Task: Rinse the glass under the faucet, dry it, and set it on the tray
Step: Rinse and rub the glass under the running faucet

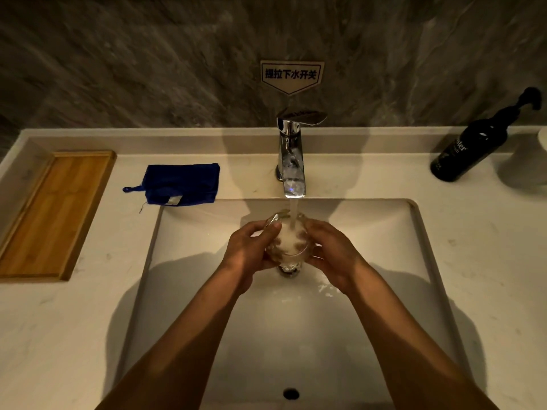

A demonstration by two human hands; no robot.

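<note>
A clear glass (286, 241) sits between both my hands over the sink basin (384, 232), mouth up under the chrome faucet (291, 155). Water streams from the spout into the glass and foams inside it. My left hand (251, 250) grips the glass's left side, thumb on the rim. My right hand (331, 253) wraps its right side. A folded blue cloth (182, 183) lies on the counter left of the faucet. Further left, at the counter's edge, rests a wooden tray (53, 214) with nothing on it.
A dark pump bottle (470, 149) stands at the back right of the counter, beside a pale round object (527, 161) at the frame edge. A sign (291, 75) hangs on the marble wall above the faucet. An overflow hole (290, 393) shows in the basin's near wall.
</note>
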